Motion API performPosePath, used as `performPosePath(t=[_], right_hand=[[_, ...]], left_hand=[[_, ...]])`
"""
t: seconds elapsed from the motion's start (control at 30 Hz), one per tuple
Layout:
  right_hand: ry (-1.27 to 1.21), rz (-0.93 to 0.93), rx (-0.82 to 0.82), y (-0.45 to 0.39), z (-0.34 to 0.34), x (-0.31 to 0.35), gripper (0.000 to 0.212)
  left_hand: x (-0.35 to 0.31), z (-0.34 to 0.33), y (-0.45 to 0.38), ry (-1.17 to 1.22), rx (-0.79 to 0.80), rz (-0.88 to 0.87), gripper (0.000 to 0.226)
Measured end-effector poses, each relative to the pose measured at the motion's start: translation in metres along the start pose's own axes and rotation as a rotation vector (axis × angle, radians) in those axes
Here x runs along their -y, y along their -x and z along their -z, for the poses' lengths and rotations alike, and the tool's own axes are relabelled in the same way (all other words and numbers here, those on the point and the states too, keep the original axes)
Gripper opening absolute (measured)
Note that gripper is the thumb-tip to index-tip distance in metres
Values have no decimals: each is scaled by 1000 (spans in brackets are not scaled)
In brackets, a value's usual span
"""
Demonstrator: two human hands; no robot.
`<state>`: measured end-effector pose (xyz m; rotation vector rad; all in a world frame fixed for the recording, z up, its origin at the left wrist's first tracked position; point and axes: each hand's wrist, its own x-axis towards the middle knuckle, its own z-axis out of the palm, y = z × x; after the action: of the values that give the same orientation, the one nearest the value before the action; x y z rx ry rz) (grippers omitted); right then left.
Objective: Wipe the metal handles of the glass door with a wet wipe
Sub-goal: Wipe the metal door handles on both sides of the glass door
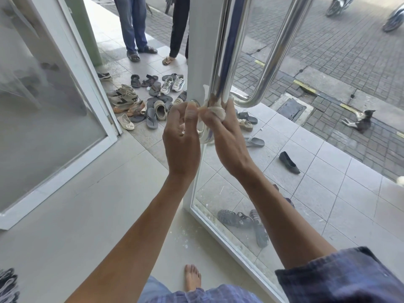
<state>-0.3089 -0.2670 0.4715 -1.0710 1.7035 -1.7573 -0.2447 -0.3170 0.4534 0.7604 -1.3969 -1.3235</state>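
A polished metal handle [225, 51] runs down the near side of the white-framed glass door [196, 51]. A second handle [277, 49] curves on the outer side behind the glass. A whitish wet wipe [216, 111] is wrapped around the lower end of the near handle. My right hand [227, 141] grips the wipe against the handle. My left hand [181, 136] pinches a free end of the wipe with thumb and fingers, just left of the handle.
Another glass door leaf [43, 106] stands open at the left. Several shoes and sandals [144, 97] lie on the tiles outside. Two people [153, 29] stand beyond them. A cat [360, 121] lies on the pavement. My bare foot [192, 278] is on the floor.
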Motion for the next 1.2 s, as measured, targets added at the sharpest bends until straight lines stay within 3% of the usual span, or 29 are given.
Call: performPosePath(t=[0.07,0.17,0.33,0.47,0.67,0.9,1.1,1.2], right_hand=[[-11,10,19,-2,4,7,36],[-47,59,36,-10,7,19,28],[-75,99,44,-9,9,18,47],[-52,97,13,-13,13,21,25],[-138,181,8,-21,15,31,19],[97,103,-27,-12,26,-2,29],[9,173,-15,-16,35,24,28],[114,122,39,-18,38,11,33]], left_hand=[[-3,-1,-2,20,9,0,19],[-10,-4,-7,29,13,-34,21],[-20,-10,-14,66,38,-79,21],[-26,-11,-21,83,49,-86,20],[-28,-14,-27,78,59,-85,22],[-16,-10,-27,77,69,-17,25],[-10,-9,-28,89,76,16,26],[-8,-10,-26,101,74,44,27]])
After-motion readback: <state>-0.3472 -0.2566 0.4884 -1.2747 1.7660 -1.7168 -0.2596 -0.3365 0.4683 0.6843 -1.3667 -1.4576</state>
